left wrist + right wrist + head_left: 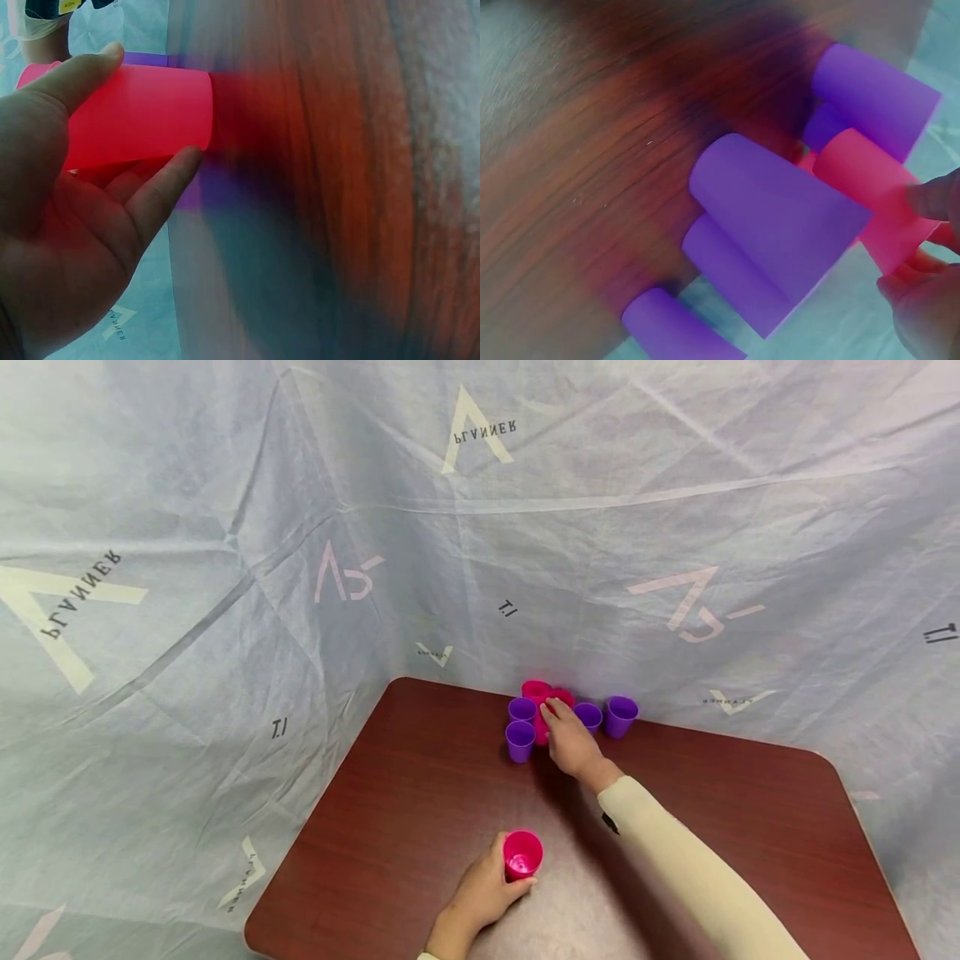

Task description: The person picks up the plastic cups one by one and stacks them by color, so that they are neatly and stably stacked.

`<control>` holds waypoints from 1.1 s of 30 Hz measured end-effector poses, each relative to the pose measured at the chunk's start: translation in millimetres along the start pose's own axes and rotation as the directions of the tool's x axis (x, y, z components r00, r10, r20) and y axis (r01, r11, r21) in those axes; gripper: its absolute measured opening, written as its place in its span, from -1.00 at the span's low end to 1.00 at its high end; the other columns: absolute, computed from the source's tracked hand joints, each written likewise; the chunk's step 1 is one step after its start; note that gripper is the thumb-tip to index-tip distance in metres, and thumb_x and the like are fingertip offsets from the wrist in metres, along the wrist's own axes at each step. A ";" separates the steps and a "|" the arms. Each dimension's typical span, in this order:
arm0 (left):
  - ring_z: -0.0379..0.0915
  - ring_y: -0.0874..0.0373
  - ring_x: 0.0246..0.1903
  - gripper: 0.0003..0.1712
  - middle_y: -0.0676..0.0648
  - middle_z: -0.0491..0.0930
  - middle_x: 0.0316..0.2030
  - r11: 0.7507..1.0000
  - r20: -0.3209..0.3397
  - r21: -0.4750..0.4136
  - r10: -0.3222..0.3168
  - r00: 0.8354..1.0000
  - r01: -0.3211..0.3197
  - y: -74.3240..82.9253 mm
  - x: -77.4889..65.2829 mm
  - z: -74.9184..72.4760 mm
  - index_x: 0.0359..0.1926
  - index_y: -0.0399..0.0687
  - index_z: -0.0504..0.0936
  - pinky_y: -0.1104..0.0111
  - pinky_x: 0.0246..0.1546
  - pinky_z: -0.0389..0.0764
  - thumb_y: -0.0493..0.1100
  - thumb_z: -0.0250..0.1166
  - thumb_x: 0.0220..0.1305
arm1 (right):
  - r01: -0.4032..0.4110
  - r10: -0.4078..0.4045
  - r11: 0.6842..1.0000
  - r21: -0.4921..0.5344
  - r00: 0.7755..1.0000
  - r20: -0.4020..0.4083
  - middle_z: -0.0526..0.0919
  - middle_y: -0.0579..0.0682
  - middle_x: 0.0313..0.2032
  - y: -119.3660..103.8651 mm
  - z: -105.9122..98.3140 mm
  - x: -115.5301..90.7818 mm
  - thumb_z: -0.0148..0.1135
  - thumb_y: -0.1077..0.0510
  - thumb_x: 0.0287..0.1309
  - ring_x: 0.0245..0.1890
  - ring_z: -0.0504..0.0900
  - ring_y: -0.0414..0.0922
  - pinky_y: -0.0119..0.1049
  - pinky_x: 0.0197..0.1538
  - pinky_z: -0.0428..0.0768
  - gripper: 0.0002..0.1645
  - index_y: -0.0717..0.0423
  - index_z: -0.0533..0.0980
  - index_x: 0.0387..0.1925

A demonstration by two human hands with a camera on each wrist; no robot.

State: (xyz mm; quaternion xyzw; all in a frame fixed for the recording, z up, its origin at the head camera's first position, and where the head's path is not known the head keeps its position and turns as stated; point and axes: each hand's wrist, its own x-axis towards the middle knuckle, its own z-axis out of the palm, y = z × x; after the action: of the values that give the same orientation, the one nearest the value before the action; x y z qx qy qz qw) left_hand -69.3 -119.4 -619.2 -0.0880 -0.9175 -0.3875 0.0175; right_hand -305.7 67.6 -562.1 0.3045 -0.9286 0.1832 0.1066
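At the near part of the table, my left hand (482, 887) grips a pink cup (522, 853), its open mouth facing up. The left wrist view shows thumb and fingers on either side of that pink cup (142, 112). My right hand (573, 745) reaches to the cluster at the back and pinches another pink cup (874, 191) near its rim. Two purple cups, a rear one (522, 709) and a front one (520, 741), stand left of that hand. More pink cups (536, 688) sit behind it, partly hidden by the fingers.
Right of the right hand stand a purple cup (589, 717) and, farther along, another purple cup (622, 717). The brown wooden table (397, 810) has rounded corners. Grey printed cloth (480, 560) hangs close behind its back edge and along its left side.
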 end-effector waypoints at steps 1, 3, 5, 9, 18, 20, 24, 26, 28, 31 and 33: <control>0.74 0.01 0.01 -0.22 -0.13 0.75 0.03 1.000 0.000 0.000 0.001 1.000 -0.001 0.1 -0.2 0.2 0.25 -0.08 0.42 0.19 0.03 0.73 0.05 0.61 0.14 | -0.008 0.008 1.000 0.018 1.000 -0.017 0.39 0.42 0.46 -0.2 -1.5 -0.9 0.24 0.40 0.30 0.52 0.35 0.31 0.15 0.56 0.36 -0.30 0.45 0.35 0.45; 0.74 0.02 0.01 -0.22 -0.13 0.75 0.03 1.000 0.001 0.001 0.009 1.000 -0.009 0.0 -0.3 0.9 0.25 -0.09 0.42 0.19 0.03 0.73 0.05 0.61 0.14 | -0.022 0.024 0.999 0.038 0.998 -0.053 0.40 0.42 0.44 0.3 -3.0 -2.8 0.25 0.40 0.28 0.49 0.38 0.33 0.16 0.55 0.37 -0.30 0.45 0.37 0.43; 0.74 0.02 0.02 -0.22 -0.13 0.75 0.04 1.000 0.003 -0.005 0.017 1.000 -0.017 0.2 0.1 1.4 0.25 -0.09 0.43 0.19 0.04 0.72 0.04 0.62 0.14 | -0.037 0.041 0.998 0.053 0.996 -0.078 0.42 0.42 0.42 0.6 -5.5 -5.5 0.27 0.39 0.28 0.47 0.40 0.34 0.17 0.54 0.37 -0.31 0.44 0.39 0.42; 0.73 0.02 0.04 -0.21 -0.12 0.74 0.05 1.000 0.015 -0.017 0.013 1.000 -0.013 0.1 1.7 2.3 0.26 -0.10 0.43 0.19 0.05 0.72 0.04 0.61 0.14 | -0.057 0.064 0.996 0.069 0.993 -0.101 0.44 0.40 0.39 0.7 -9.5 -9.5 0.30 0.34 0.31 0.45 0.40 0.36 0.21 0.54 0.36 -0.33 0.38 0.41 0.43; 0.73 -0.02 0.07 -0.22 -0.14 0.74 0.06 0.999 0.020 -0.039 -0.019 1.000 0.019 -3.2 6.4 -3.1 0.28 -0.12 0.41 0.15 0.09 0.72 0.02 0.60 0.17 | -0.070 0.083 0.994 0.082 0.981 -0.174 0.43 0.40 0.34 -3.3 -20.2 -13.2 0.34 0.26 0.36 0.40 0.40 0.37 0.29 0.50 0.35 -0.34 0.23 0.42 0.44; 0.71 -0.03 0.09 -0.23 -0.14 0.73 0.06 0.999 0.015 -0.045 -0.020 1.000 0.021 -4.9 7.6 -4.7 0.27 -0.13 0.41 0.13 0.12 0.71 0.00 0.59 0.17 | -0.081 0.095 0.993 0.080 0.978 -0.187 0.44 0.40 0.34 -3.2 -22.2 -12.6 0.33 0.22 0.38 0.39 0.40 0.36 0.31 0.49 0.35 -0.34 0.21 0.42 0.45; 0.71 -0.04 0.08 -0.25 -0.15 0.72 0.06 0.998 0.013 -0.053 -0.032 0.999 0.032 -8.0 9.5 -7.1 0.25 -0.14 0.41 0.11 0.12 0.71 -0.03 0.59 0.17 | -0.104 0.122 0.990 0.092 0.969 -0.215 0.45 0.39 0.31 -3.9 -26.6 -11.9 0.32 0.17 0.41 0.37 0.40 0.38 0.30 0.47 0.36 -0.35 0.20 0.42 0.46; 0.70 -0.04 0.09 -0.26 -0.15 0.71 0.06 0.997 0.020 -0.064 -0.039 0.999 0.040 -9.0 10.6 -7.8 0.25 -0.14 0.41 0.10 0.13 0.70 -0.03 0.59 0.18 | -0.109 0.131 0.988 0.107 0.963 -0.234 0.46 0.39 0.28 -5.3 -29.1 -12.3 0.33 0.15 0.40 0.34 0.41 0.38 0.28 0.46 0.37 -0.34 0.21 0.42 0.45; 0.69 -0.05 0.10 -0.26 -0.15 0.71 0.06 0.997 0.022 -0.069 -0.042 0.999 0.043 -9.6 12.0 -8.6 0.25 -0.15 0.41 0.09 0.14 0.69 -0.04 0.59 0.19 | -0.115 0.143 0.985 0.126 0.959 -0.245 0.45 0.38 0.27 -7.4 -31.8 -13.1 0.34 0.14 0.40 0.33 0.41 0.37 0.26 0.46 0.37 -0.33 0.20 0.42 0.46; 0.69 -0.05 0.10 -0.26 -0.16 0.70 0.06 0.996 0.018 -0.073 -0.042 0.999 0.044 -10.2 14.1 -9.5 0.25 -0.16 0.40 0.08 0.15 0.69 -0.06 0.59 0.19 | -0.127 0.161 0.981 0.148 0.956 -0.244 0.44 0.35 0.27 -11.7 -36.0 -14.2 0.32 0.09 0.43 0.33 0.40 0.34 0.23 0.46 0.38 -0.32 0.18 0.40 0.47; 0.70 -0.06 0.09 -0.26 -0.17 0.71 0.05 0.997 0.014 -0.067 -0.042 0.999 0.043 -10.1 15.2 -10.4 0.25 -0.15 0.40 0.07 0.14 0.70 -0.07 0.59 0.18 | -0.135 0.172 0.977 0.162 0.956 -0.237 0.42 0.34 0.28 -15.5 -39.2 -15.3 0.30 0.06 0.45 0.34 0.38 0.32 0.21 0.47 0.38 -0.31 0.16 0.38 0.49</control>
State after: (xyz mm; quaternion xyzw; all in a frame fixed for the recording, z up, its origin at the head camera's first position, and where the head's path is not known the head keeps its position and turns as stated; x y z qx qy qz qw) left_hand -86.4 -131.5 -617.6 -0.0714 -0.9058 -0.4177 0.0004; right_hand -280.8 80.0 -526.8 0.2127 -0.9130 0.2945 0.1857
